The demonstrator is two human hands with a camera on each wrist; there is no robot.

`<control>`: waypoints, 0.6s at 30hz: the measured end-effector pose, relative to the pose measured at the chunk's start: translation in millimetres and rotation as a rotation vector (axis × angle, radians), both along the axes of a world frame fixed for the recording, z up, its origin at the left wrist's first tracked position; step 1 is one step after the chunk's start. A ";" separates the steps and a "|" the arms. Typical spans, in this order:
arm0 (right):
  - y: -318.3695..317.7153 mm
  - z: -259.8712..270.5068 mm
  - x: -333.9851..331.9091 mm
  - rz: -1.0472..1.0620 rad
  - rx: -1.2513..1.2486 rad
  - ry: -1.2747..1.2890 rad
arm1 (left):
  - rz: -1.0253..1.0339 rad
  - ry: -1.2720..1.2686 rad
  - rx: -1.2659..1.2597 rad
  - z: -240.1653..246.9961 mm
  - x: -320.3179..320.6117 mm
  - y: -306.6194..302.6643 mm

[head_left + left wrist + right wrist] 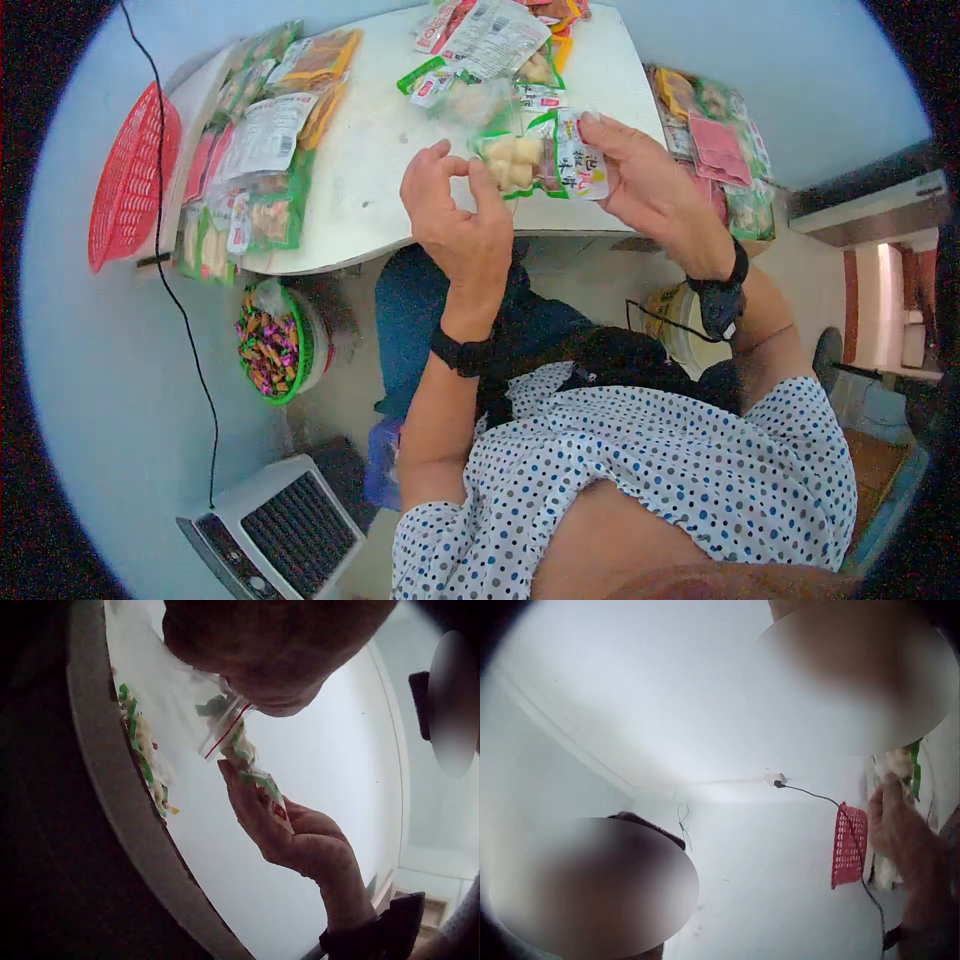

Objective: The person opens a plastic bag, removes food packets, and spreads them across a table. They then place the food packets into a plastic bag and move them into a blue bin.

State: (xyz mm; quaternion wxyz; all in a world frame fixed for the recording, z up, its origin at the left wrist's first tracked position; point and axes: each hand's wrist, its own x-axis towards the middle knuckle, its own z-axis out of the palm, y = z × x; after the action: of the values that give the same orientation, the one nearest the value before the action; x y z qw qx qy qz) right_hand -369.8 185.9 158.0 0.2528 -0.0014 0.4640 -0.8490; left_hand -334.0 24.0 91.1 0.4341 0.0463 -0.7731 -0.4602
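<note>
My right hand [645, 185] grips a flat food packet [585, 178] by its printed end, over the near edge of the white table. This packet has green edging and a clear window onto pale, chunky pieces. My left hand [460, 225] is at the packet's other end, with thumb and forefinger curled together. In the left wrist view, a clear zip bag [225, 736] with a red strip hangs from the left hand [277, 656] and overlaps the packet [259, 780]. The left fingertips are hidden there. The right wrist view shows the left hand [900, 825] close to the packet.
More food packets [490, 40] lie at the table's [370, 150] far side. Others are piled at left [265, 130] and in a box at right [720, 150]. A red basket [130, 185], a black cable [160, 200], a tub of wrapped sweets [270, 345] and a heater [290, 530] stand leftward.
</note>
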 end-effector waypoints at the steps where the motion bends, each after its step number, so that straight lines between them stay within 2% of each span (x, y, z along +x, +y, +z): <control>1: -2.9 -5.5 0.0 0.003 -0.019 -0.016 | 0.001 0.002 -0.019 -1.3 0.8 0.3; 7: -36.5 -27.2 0.8 0.052 -0.178 -0.086 | -0.047 0.024 -0.026 -1.7 0.7 1.1; 15: -72.9 -61.0 -23.8 0.248 -0.085 -0.180 | -0.118 0.020 -0.049 8.2 -6.4 -5.1; 18: -71.2 -32.1 -13.7 0.365 0.534 1.148 | -0.121 -0.004 0.042 7.3 -5.5 -6.3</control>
State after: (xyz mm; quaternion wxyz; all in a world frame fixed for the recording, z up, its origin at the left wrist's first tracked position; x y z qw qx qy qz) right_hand -383.5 114.7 125.8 0.0965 -0.4700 0.7121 -0.5125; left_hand -339.5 17.7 98.4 0.4028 0.0094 -0.7656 -0.5015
